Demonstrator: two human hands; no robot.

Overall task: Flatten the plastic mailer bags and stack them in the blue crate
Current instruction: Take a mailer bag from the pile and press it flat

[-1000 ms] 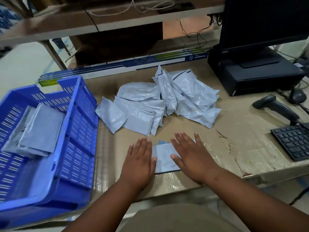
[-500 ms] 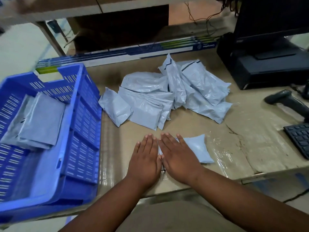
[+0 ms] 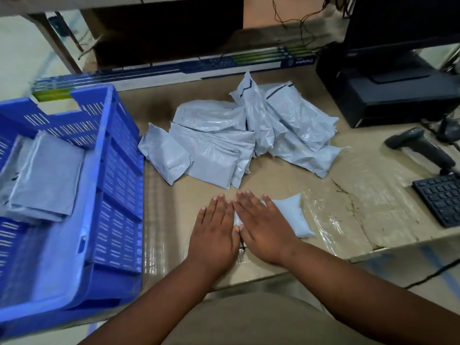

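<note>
A small grey mailer bag (image 3: 291,215) lies near the table's front edge, its right end puffed with air. My left hand (image 3: 215,232) and my right hand (image 3: 266,227) press flat on its left part, side by side, fingers straight and thumbs touching. Behind them a heap of several puffy grey mailer bags (image 3: 239,138) lies on the table. The blue crate (image 3: 119,175) stands at the left, holding a few flattened bags (image 3: 47,175) stacked against its far left side.
A black computer box with a monitor (image 3: 388,88) stands at the back right. A barcode scanner (image 3: 418,148) and a black keyboard (image 3: 440,197) lie at the right edge. A long printed carton (image 3: 174,70) runs along the back under a shelf.
My hands came together over the bag, and its air moved to the right end, which now bulges. In the last half second the hands stayed nearly still.
</note>
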